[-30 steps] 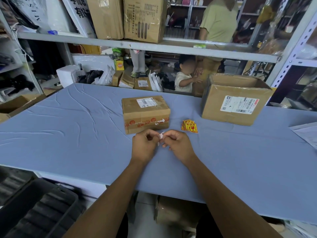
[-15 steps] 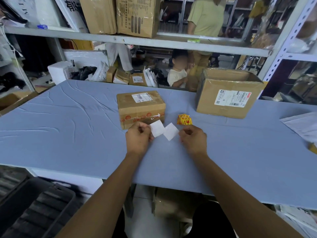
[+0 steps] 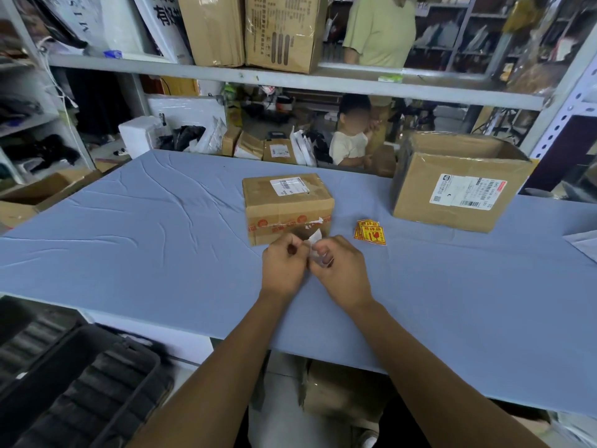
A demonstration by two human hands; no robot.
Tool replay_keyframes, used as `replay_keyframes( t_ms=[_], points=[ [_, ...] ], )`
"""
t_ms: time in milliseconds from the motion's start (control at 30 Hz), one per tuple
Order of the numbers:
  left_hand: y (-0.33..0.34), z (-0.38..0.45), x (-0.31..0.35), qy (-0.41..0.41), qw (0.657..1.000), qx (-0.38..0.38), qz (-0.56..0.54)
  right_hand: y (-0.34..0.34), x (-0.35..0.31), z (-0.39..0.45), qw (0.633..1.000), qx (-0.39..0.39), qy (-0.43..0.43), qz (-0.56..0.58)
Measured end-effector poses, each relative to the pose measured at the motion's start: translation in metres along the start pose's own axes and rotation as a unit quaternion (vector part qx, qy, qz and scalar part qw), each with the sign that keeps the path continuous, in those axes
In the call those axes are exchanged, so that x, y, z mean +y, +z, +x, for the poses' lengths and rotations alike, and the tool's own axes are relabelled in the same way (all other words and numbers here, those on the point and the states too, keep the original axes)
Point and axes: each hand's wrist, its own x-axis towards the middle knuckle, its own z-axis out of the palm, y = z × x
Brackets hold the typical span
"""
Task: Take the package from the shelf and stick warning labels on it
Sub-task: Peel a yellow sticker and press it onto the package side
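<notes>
A small brown cardboard package (image 3: pixel 286 205) with a white shipping label on top and red-printed tape on its front stands on the blue table (image 3: pixel 145 240). Just in front of it, my left hand (image 3: pixel 284 266) and my right hand (image 3: pixel 342 270) are pressed together, both pinching a small white piece of label paper (image 3: pixel 315 242) between their fingertips. A little stack of yellow and red warning labels (image 3: pixel 370 232) lies on the table to the right of the package, untouched.
A larger brown box (image 3: pixel 458 185) with a shipping label stands at the back right. A metal shelf (image 3: pixel 290 80) with big cartons runs above the table's far edge. Two people stand behind it. A dark crate (image 3: pixel 74 389) sits low on the left.
My hands, held apart half a second ago with a white piece in each, have come back together, and the white pieces now meet between my fingertips.
</notes>
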Motion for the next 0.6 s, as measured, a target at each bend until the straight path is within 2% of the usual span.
replay_keyframes(
  t_ms=[167, 300, 600],
  points=[
    [0.002, -0.002, 0.002, 0.029, 0.998, -0.036, -0.030, 0.002, 0.000, 0.004, 1.000, 0.023, -0.010, -0.002],
    [0.002, 0.001, 0.000, 0.025, 0.998, 0.002, -0.055, -0.002, 0.010, 0.009, 0.997, 0.058, 0.027, 0.036],
    [-0.001, 0.003, -0.003, 0.038, 0.998, 0.013, -0.039, -0.004, 0.016, 0.012, 0.991, 0.005, 0.080, 0.104]
  ],
)
